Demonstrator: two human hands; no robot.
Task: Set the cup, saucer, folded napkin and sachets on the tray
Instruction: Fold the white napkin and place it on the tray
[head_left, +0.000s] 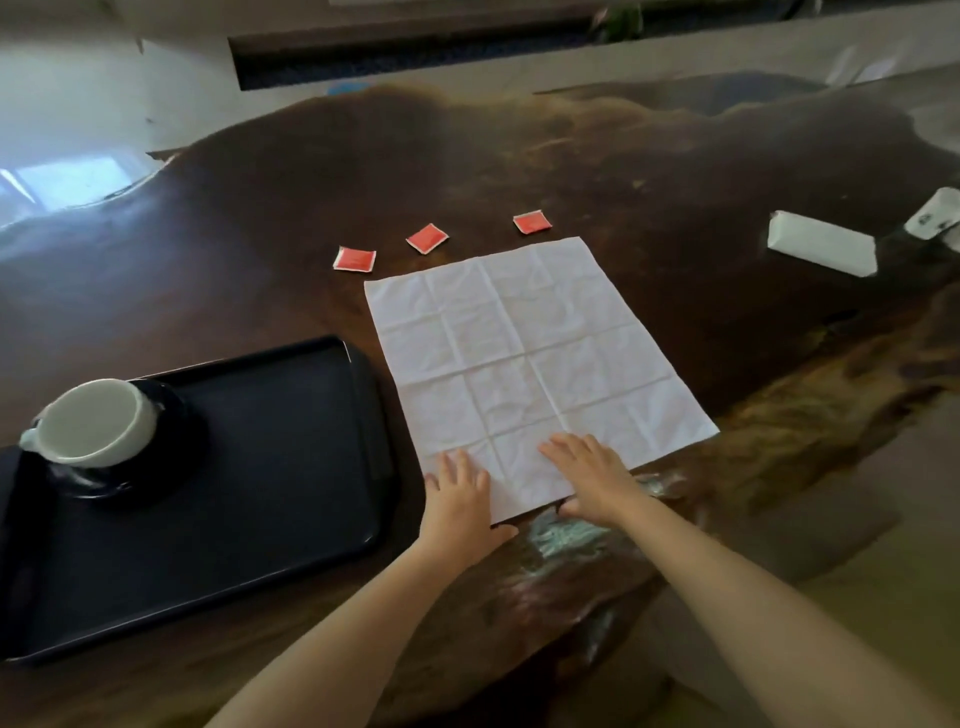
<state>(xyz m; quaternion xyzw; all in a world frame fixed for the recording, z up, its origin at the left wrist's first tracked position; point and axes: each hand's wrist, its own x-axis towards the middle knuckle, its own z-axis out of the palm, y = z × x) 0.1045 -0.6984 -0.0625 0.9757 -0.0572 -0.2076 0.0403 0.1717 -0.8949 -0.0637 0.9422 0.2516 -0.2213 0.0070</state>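
A white napkin (530, 358) lies spread flat and creased on the dark wooden table. My left hand (460, 493) and my right hand (592, 475) rest flat on its near edge, fingers apart, thumbs near the edge. To the left sits a black tray (270, 467). A white cup (93, 421) stands on a dark saucer (171, 410) at the tray's far left corner. Three red sachets (354, 259) (427, 238) (532, 222) lie in a loose row on the table beyond the napkin.
A white wrapped packet (821, 243) lies at the far right, with a small white device (935, 214) beyond it. The table (260, 208) has an irregular edge; its near rim runs just below my hands on the right.
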